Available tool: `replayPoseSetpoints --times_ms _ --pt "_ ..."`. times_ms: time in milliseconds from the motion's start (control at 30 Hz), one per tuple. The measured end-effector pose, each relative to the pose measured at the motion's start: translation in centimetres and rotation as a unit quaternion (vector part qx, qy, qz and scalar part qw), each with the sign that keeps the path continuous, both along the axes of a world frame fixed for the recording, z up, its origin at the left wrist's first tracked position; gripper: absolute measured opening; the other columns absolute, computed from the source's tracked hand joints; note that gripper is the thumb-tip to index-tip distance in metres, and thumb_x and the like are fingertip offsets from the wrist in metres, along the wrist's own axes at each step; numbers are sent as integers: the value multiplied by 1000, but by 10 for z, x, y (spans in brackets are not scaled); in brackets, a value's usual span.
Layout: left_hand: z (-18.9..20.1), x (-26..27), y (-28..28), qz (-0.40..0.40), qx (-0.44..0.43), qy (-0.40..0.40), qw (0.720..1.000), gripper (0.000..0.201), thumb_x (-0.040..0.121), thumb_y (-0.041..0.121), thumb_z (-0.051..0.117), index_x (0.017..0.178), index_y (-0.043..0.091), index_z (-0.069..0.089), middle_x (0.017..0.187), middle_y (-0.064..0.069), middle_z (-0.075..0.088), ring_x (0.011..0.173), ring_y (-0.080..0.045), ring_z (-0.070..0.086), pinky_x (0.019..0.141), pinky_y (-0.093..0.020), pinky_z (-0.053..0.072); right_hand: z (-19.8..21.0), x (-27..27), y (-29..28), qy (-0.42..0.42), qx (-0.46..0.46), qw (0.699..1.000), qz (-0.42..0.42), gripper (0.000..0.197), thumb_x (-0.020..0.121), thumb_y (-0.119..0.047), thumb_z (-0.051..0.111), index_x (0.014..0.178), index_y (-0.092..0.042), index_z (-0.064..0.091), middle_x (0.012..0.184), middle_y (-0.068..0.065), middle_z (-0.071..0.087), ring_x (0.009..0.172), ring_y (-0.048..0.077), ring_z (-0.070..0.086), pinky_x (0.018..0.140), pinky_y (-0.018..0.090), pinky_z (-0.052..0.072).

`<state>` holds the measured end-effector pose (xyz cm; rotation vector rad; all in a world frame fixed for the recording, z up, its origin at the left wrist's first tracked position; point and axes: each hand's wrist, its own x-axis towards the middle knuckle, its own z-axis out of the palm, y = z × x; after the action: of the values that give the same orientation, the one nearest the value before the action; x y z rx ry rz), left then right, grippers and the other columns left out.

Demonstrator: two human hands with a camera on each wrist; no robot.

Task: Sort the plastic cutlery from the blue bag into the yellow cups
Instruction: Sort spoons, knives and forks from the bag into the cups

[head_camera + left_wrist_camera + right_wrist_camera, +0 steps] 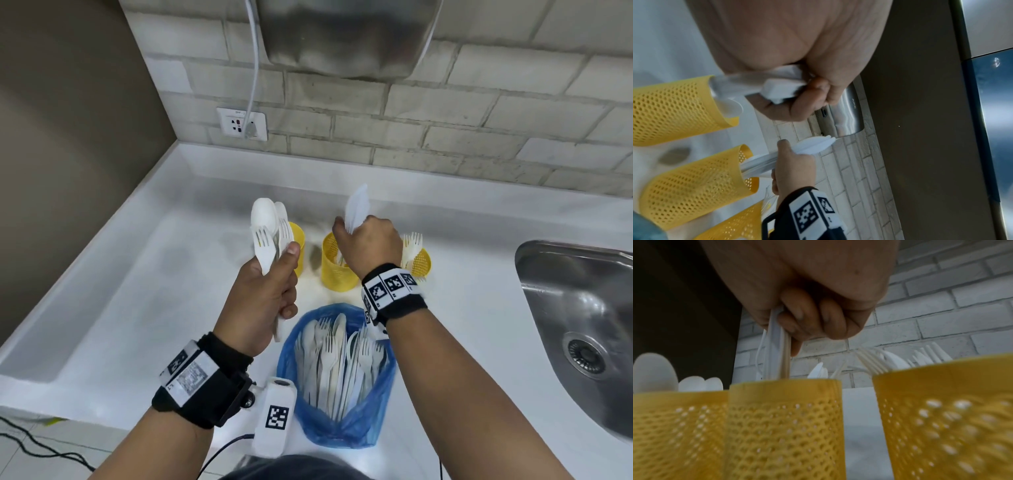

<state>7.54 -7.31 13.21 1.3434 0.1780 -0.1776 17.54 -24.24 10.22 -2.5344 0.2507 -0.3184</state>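
Seemingly knives (357, 208) within right hand (371, 245)

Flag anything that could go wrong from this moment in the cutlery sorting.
1. The right hand is feeding a bunch of knives into the middle yellow cup; pushed at a slant, the light mesh cup might tip.
2. The left hand grips spoons and forks mixed together, so a piece could land in the wrong cup.
3. The blue bag sits near the counter's front edge, under the right forearm; a brush could knock it off.
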Motion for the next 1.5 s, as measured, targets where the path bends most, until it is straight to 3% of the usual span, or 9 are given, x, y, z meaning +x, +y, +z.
replayPoseSetpoints --times_ms 67,133,367,500,633,800,900,1233,1500 --pt "1 -1 1 -3 0 -1 1000 30 101 38 58 81 21 43 63 4 24 54 -13 21 45 -22 28 -4 0 3 18 -30 999 3 50 94 -54 55 84 -7 69 85 17 70 83 39 67 74 39 52" --pt "1 -3 1 -8 0 -4 1000 29 101 39 57 82 22 44 63 4 24 54 -13 21 45 -22 27 -8 1 4 31 -47 998 6 52 95 -54 54 92 -5 71 90 19 71 86 40 67 76 39 52" --pt "4 -11 -4 -21 -2 -7 1000 27 101 38 58 81 23 46 61 5 26 52 -12 22 45 -23 27 -10 2 2 70 -58 996 21 61 85 -73 55 104 -16 67 100 11 73 96 35 69 78 37 51" --pt "4 -15 -4 -20 -7 -11 1000 27 100 39 58 81 24 47 62 4 24 53 -12 21 45 -23 27 -5 -6 -4 41 -36 998 21 62 85 -70 60 117 -16 56 107 8 72 99 34 68 78 38 51" --pt "4 -18 -5 -20 -11 -14 1000 27 100 40 59 81 23 48 61 5 25 51 -11 22 44 -22 29 -9 -25 -7 -8 -2 999 36 41 91 -53 59 113 -18 55 107 7 70 94 35 66 71 37 47" --pt "2 -23 -9 -25 -20 -8 999 26 99 40 59 85 22 48 63 3 25 52 -12 22 44 -22 29 -30 -43 -6 37 -44 994 88 29 93 -34 57 115 -15 64 111 8 67 96 34 65 75 37 51" --pt "2 -26 -10 -32 -18 -11 999 25 100 41 58 89 20 50 64 1 24 53 -12 23 46 -23 29 -44 -44 -6 33 -69 992 105 21 96 -23 55 109 -15 69 109 8 64 93 33 65 70 35 50" --pt "4 -38 -11 -38 -10 -20 999 25 99 43 57 91 20 51 75 -12 17 56 -14 22 48 -25 28 -57 -48 -7 -15 -78 988 132 13 98 -17 59 99 -14 72 102 8 63 87 37 62 66 40 53" --pt "3 -42 -15 -34 -13 -19 999 31 96 46 58 93 17 48 64 1 23 52 -12 20 46 -25 23 -56 -58 -5 -45 -13 992 121 21 99 -26 55 117 -17 59 114 6 61 98 31 60 73 39 52"
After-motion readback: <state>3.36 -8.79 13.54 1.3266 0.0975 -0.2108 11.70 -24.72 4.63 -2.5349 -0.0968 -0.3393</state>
